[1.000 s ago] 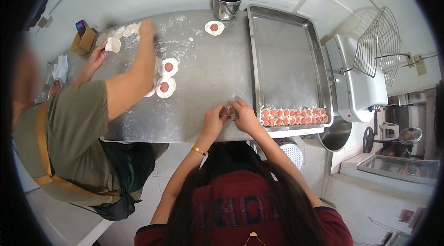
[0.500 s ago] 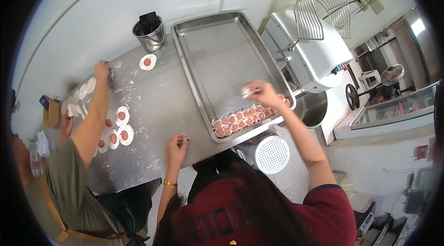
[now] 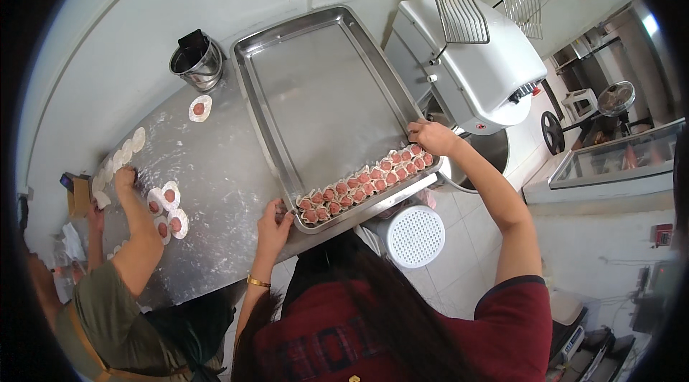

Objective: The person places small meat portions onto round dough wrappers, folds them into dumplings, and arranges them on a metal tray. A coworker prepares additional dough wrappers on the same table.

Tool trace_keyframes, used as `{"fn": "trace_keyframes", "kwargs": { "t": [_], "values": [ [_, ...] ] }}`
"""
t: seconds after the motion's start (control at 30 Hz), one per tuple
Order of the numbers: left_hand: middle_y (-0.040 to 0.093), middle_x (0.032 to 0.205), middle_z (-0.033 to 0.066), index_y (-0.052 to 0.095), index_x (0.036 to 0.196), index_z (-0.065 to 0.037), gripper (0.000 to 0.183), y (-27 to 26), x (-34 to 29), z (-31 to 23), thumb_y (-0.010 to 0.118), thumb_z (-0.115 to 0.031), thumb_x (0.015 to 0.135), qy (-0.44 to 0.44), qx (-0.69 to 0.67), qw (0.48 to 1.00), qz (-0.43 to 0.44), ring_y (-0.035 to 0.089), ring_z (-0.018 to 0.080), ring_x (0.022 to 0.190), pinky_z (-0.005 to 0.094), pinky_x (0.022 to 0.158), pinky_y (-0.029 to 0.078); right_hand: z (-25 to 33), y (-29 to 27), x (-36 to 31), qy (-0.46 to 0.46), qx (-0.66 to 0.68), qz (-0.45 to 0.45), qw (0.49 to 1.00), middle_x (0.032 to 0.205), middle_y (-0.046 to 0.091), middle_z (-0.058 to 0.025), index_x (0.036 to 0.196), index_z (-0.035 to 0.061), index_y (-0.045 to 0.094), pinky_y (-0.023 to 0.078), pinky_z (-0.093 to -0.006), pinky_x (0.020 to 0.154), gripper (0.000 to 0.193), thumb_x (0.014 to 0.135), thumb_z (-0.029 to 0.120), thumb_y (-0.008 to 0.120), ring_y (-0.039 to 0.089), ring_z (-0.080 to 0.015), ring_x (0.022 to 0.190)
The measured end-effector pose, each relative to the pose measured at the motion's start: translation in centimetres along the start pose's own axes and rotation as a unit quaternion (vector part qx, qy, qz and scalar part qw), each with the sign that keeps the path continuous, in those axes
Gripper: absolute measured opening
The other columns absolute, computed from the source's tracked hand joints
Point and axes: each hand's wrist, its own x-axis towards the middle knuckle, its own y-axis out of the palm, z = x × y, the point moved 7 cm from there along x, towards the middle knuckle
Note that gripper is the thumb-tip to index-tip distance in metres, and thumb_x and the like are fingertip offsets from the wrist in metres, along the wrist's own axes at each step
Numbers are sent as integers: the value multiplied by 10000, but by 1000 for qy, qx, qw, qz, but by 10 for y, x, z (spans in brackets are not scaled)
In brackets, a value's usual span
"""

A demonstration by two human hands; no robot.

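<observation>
A large steel tray (image 3: 316,95) lies on the metal table, with rows of open-topped dumplings (image 3: 359,184) with pink filling along its near end. My left hand (image 3: 273,225) is at the tray's near left corner, its thumb and fingers closed on the rim. On the right side, my right hand (image 3: 433,138) grips the tray's rim beside the last dumplings, fingers curled over the edge. No loose dumpling shows in either hand.
To the left, a co-worker's hand (image 3: 125,178) is at white wrappers (image 3: 129,148); several filled wrappers (image 3: 170,197) lie near it. One filled wrapper (image 3: 200,108) sits by a steel bucket (image 3: 199,62). A white mixer (image 3: 470,59) stands right, a round stool (image 3: 415,236) below.
My right hand has come down from above the tray to its right rim, without the small pale piece it held. My left hand has moved onto the near left corner. The view has shifted.
</observation>
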Motion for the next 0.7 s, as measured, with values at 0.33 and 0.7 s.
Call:
{"fn": "trace_keyframes", "kwargs": {
  "t": [0.33, 0.7],
  "values": [
    [668, 892, 176, 521, 1107, 5, 350, 18, -5, -1, 660, -140, 819, 31, 4, 999, 13, 675, 271, 788, 354, 693, 520, -2, 6, -11, 59, 160, -32, 985, 1006, 582, -126, 922, 25, 649, 518, -395, 744, 235, 687, 30, 651, 621, -328, 855],
    [673, 891, 115, 538, 1095, 5, 289, 22, -3, 7, 636, -97, 843, 7, 9, 999, 45, 646, 146, 780, 294, 674, 509, -6, 8, -8, 67, 132, 24, 989, 1028, 570, -131, 955, 30, 652, 514, -404, 770, 314, 642, 26, 672, 620, -320, 891]
  ]
}}
